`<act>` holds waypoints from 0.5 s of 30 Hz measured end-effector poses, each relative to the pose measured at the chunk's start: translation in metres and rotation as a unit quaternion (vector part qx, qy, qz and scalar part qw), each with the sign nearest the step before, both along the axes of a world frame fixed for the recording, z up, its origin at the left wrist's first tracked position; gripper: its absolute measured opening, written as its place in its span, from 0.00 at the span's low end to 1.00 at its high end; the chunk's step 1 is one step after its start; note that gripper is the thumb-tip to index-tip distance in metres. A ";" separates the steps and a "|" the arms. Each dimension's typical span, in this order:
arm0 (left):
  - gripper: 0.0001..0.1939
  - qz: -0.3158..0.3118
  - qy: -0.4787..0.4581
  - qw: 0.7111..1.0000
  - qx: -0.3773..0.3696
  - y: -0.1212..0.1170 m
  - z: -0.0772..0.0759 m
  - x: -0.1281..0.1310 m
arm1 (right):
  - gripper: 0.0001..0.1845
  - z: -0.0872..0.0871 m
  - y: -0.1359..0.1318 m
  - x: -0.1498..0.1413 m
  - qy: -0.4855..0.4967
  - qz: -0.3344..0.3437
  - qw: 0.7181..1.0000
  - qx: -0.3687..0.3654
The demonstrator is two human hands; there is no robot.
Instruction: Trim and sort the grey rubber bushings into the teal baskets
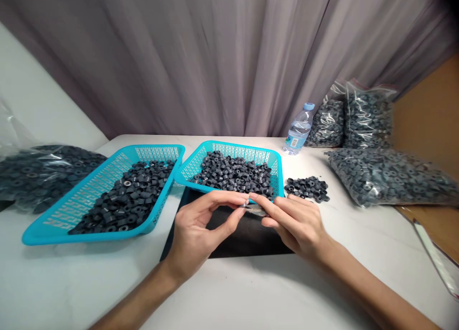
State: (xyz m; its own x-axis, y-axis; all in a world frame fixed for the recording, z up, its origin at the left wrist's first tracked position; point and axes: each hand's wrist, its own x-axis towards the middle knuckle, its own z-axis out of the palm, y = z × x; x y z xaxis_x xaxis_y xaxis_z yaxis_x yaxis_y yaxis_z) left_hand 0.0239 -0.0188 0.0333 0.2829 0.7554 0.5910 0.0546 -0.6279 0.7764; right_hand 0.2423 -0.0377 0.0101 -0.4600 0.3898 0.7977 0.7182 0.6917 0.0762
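Observation:
My left hand [201,229] is closed, with thumb and forefinger pinching a small part, mostly hidden by the fingertips. Against it, from the right, comes a thin pointed metal blade [255,208] in the closed fingers of my right hand [297,222]. The blade's handle is covered by that hand. Both hands meet above a black mat [244,236]. Just behind them stands a blue plastic basket [278,170] of dark grey ring-shaped pieces [236,172]. A small loose pile of such pieces [308,188] lies beyond my right hand.
Another blue basket [107,239] with similar pieces sits at left, beside a clear bag of pieces [46,172]. At right are a water bottle [297,131], two upright filled bags [369,117] and a lying one [394,177]. A grey curtain [201,57] hangs behind the white table [222,291].

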 end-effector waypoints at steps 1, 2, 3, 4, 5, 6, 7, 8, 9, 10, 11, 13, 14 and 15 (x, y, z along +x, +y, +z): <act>0.11 0.000 0.001 1.000 -0.001 0.000 0.000 0.000 | 0.21 0.000 0.000 0.000 0.002 0.001 1.000 0.000; 0.12 0.001 0.002 1.000 -0.001 0.000 0.000 0.000 | 0.21 0.000 0.000 0.000 0.001 0.000 1.000 0.001; 0.12 0.001 0.003 1.000 -0.001 -0.001 0.000 0.000 | 0.21 0.000 0.000 0.000 0.000 -0.002 1.000 0.000; 0.12 0.000 0.003 1.000 -0.001 -0.001 0.000 -0.001 | 0.21 0.000 0.000 0.000 -0.003 -0.004 1.000 0.000; 0.12 -0.001 0.002 1.000 0.000 -0.001 0.000 0.000 | 0.21 0.000 0.000 0.000 -0.005 -0.005 1.000 0.002; 0.12 -0.003 0.002 1.000 0.000 -0.001 0.000 0.000 | 0.21 0.000 0.000 0.000 -0.006 -0.005 1.000 0.004; 0.12 -0.005 0.002 1.000 0.000 -0.001 0.000 0.000 | 0.21 0.001 -0.001 0.000 -0.008 -0.005 1.000 0.007; 0.12 -0.006 0.003 1.000 0.000 -0.001 0.000 0.001 | 0.21 0.001 -0.001 0.000 -0.008 -0.006 1.000 0.010; 0.12 -0.005 0.004 1.000 0.001 -0.001 0.000 0.001 | 0.22 0.001 -0.001 0.000 -0.008 -0.009 1.000 0.013; 0.12 -0.002 0.006 1.000 0.002 0.000 -0.001 0.001 | 0.22 0.002 -0.001 0.000 -0.009 -0.013 1.000 0.015; 0.12 0.001 0.008 1.000 0.003 0.000 -0.001 0.001 | 0.22 0.002 -0.001 0.000 -0.011 -0.017 1.000 0.016; 0.11 0.004 0.011 1.000 0.000 0.000 -0.002 0.001 | 0.23 0.002 -0.001 0.000 -0.014 -0.022 1.000 0.017; 0.11 0.004 0.012 1.000 -0.004 0.000 -0.003 0.000 | 0.23 0.002 -0.001 0.000 -0.016 -0.022 1.000 0.016; 0.11 0.004 0.013 1.000 -0.007 0.000 -0.003 0.000 | 0.24 0.002 -0.001 0.000 -0.017 -0.021 1.000 0.016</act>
